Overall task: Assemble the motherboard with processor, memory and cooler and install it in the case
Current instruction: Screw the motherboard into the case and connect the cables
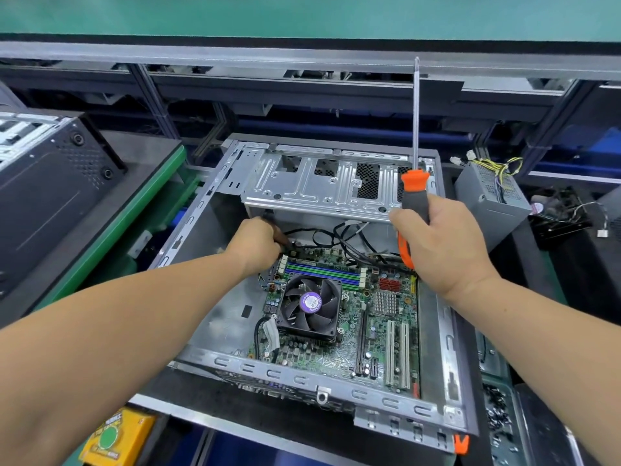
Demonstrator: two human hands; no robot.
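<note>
The motherboard [342,317] lies flat inside the open case [302,375], cooler fan [311,306] near its middle. Beyond the fan, your left hand [258,243] reaches the board's far corner — its grip hidden. Right of the board, your right hand [443,243] clamps the screwdriver [415,193] — shaft upward.

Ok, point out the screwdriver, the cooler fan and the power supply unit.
screwdriver [415,193], head view, on the orange and grey handle above the right hand.
cooler fan [311,302], head view, on the purple hub label.
power supply unit [487,203], head view, on its grey side panel.
</note>
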